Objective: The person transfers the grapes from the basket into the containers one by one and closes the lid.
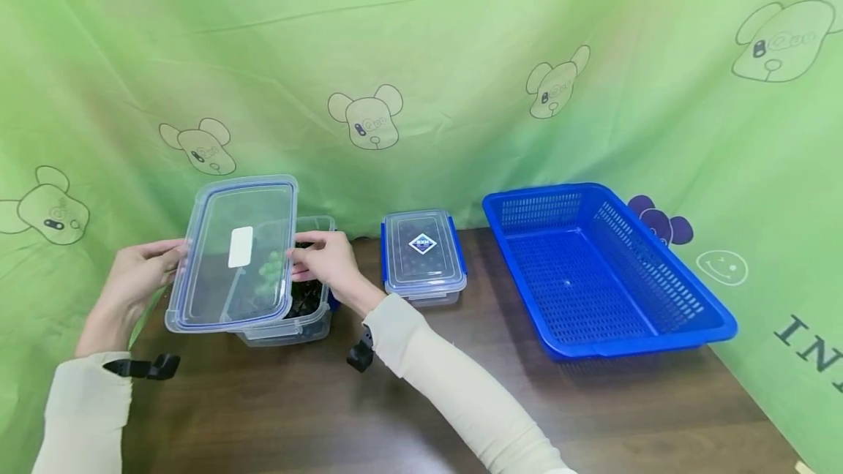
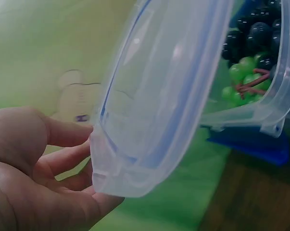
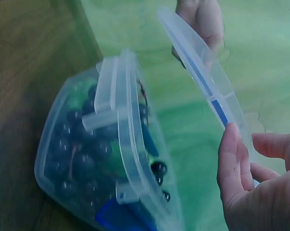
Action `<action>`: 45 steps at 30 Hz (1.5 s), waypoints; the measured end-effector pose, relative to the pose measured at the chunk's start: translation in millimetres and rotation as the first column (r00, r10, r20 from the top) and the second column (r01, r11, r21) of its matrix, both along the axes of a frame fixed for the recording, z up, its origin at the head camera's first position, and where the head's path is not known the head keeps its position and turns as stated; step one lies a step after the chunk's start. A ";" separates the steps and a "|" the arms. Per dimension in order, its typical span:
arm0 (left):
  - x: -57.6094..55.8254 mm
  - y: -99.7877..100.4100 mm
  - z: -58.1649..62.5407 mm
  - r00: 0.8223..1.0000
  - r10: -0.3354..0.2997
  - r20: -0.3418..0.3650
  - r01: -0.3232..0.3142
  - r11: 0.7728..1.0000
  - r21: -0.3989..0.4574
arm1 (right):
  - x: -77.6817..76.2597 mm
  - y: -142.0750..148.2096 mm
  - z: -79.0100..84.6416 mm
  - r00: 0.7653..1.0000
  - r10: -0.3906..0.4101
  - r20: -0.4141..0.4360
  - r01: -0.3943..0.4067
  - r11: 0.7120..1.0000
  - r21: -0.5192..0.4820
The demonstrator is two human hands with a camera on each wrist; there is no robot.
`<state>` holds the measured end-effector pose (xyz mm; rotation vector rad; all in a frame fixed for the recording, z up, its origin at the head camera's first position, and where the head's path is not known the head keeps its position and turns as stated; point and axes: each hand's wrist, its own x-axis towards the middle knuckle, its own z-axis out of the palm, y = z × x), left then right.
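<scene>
A clear plastic lid (image 1: 217, 276) with a blue seal and a white sticker is held tilted above an uncovered food container (image 1: 290, 331). My left hand (image 1: 141, 273) pinches the lid's left edge between thumb and fingers. With thumb and fingertips, my right hand (image 1: 326, 258) pinches its right edge. Inside the container lie dark grapes (image 2: 260, 36) and a bunch of green grapes (image 2: 248, 79) with reddish stems. A blue side clip (image 2: 255, 144) hangs unfastened from the container's rim. The lid covers part of the container in the head view.
A second clear container (image 1: 423, 269) with blue clips and a diamond label stands lidded to the right, round things faintly visible inside. Farther right sits a blue perforated basket (image 1: 566, 346) on the brown wooden table (image 1: 421, 415). Green printed cloth (image 1: 448, 35) hangs behind everything.
</scene>
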<state>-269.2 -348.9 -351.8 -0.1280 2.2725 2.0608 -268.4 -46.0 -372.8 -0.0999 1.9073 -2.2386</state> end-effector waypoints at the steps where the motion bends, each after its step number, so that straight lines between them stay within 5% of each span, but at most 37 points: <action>1: -4.7 3.1 -0.9 1.000 -0.006 0.016 0.006 1.000 -0.013 | -2.6 2.4 -0.8 1.000 -0.006 0.011 0.006 1.000 -0.001; 10: -36.6 23.0 -7.7 0.991 -0.065 0.117 0.092 0.965 -0.244 | -14.7 18.1 -5.9 0.995 -0.048 0.086 0.051 0.998 -0.025; 21: -37.7 27.6 -18.6 0.977 -0.090 0.194 0.106 0.992 -0.075 | -15.9 26.8 -12.4 0.994 -0.030 0.107 0.029 1.000 0.008; 45: -37.4 33.8 -21.2 0.988 -0.068 0.139 0.076 0.996 -0.055 | -16.8 31.4 -17.4 0.993 -0.056 0.108 0.060 0.998 -0.029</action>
